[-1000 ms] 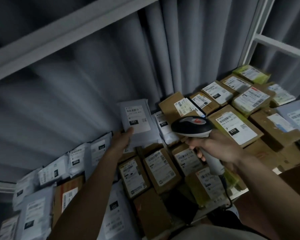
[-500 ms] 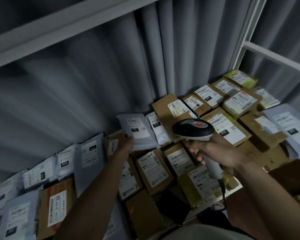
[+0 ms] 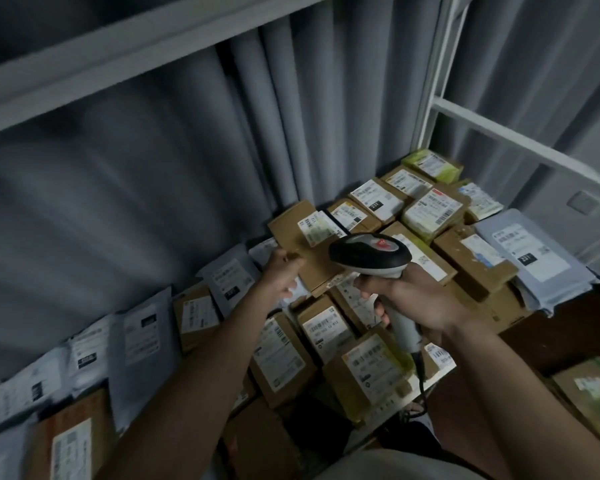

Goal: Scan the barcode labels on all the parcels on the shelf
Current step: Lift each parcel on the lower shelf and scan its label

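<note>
Scanner: the barcode scanner (image 3: 369,252) is hovering, dark head with a red patch on top, above the middle of the parcel pile, its pale handle slanting down toward the person and a cable trailing from its end.
Right hand: the right hand (image 3: 413,299) is gripping the scanner's handle, fingers (image 3: 378,308) clenched round it just under the head.
Left hand: the left hand (image 3: 279,271) is reaching in to the left of the scanner and holding the near left edge of a brown box (image 3: 300,247), fingers curling over the cardboard (how firmly, I cannot tell).
Brown box: it is lying tilted on top of other parcels, left of and partly behind the scanner head, its white label (image 3: 317,228) facing up at the far right corner.
Parcels: cardboard boxes and grey bags are covering the shelf (image 3: 440,370) all around the scanner, most with labels up; a grey bag marked 231 (image 3: 530,251) is lying far to the scanner's right.
Grey bags: several are leaning against the curtain (image 3: 153,168) well to the scanner's left.
</note>
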